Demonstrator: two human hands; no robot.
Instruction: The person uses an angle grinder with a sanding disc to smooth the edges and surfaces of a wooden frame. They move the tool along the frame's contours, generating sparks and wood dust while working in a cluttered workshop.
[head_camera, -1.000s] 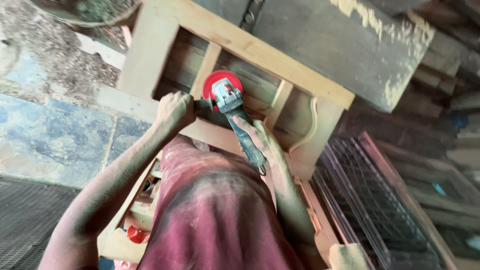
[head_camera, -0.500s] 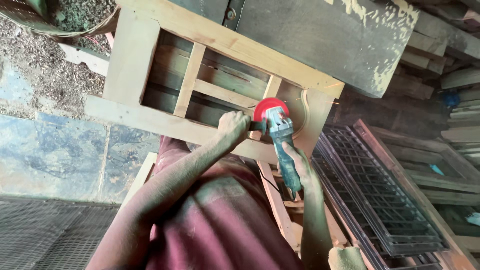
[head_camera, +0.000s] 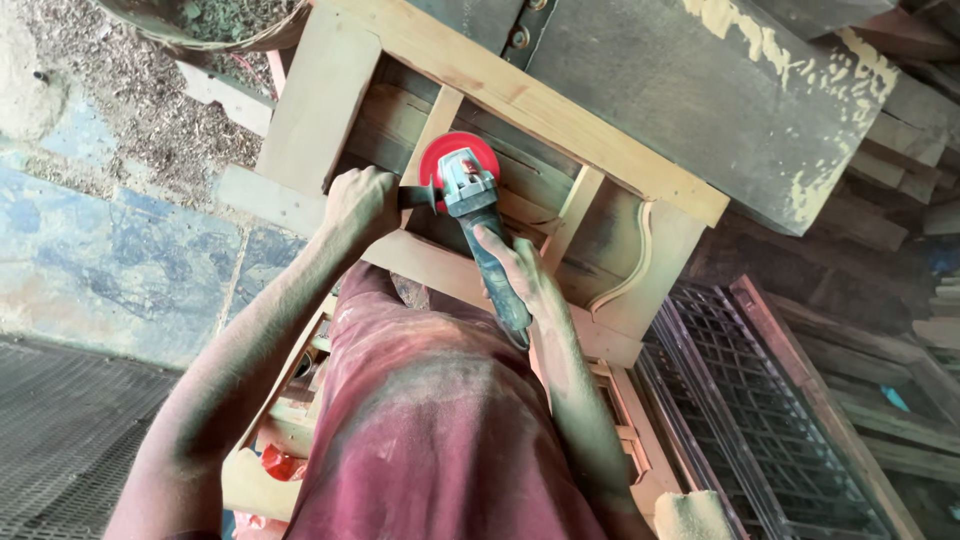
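With your left hand (head_camera: 357, 205) wrapped tight on the side handle (head_camera: 412, 197) and your right hand (head_camera: 512, 262) closed around the grinder (head_camera: 478, 225), keep its red disc (head_camera: 455, 160) flat on the wooden frame (head_camera: 520, 100) and press softly.

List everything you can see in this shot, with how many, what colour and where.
Angle grinder: one, teal-grey body, red disc, held against the wooden frame, centre.
Wooden frame: one, pale unfinished wood with slats, top centre.
Dark painted panel: one, grey with yellow patches, top right.
Lattice panels: a stack, dark reddish, lower right.
Basket: one, brownish, top left, cut off by the edge.
Tiled floor: bluish, dusty, left.
Shirt: one, maroon, dusty, bottom centre.
Left hand: on the grinder's side handle.
Right hand: gripping the grinder's body.
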